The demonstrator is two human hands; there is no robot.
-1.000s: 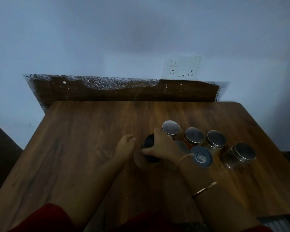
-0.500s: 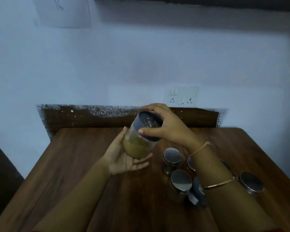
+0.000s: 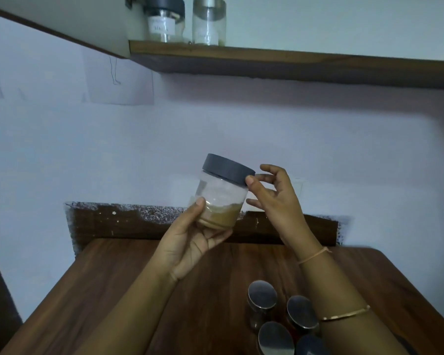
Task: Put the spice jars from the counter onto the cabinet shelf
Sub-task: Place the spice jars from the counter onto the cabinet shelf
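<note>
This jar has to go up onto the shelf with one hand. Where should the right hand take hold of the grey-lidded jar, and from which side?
Probably round the clear wall of the grey-lidded jar just under the lid, coming from its right side. The left hand holds the base, the wall higher up is bare, and the right hand is beside it.

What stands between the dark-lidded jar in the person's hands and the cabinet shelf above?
Nothing visible. The left hand grips the held jar below the shelf, with open air between. A black-capped jar and a steel-capped jar stand at the shelf's left end.
</note>
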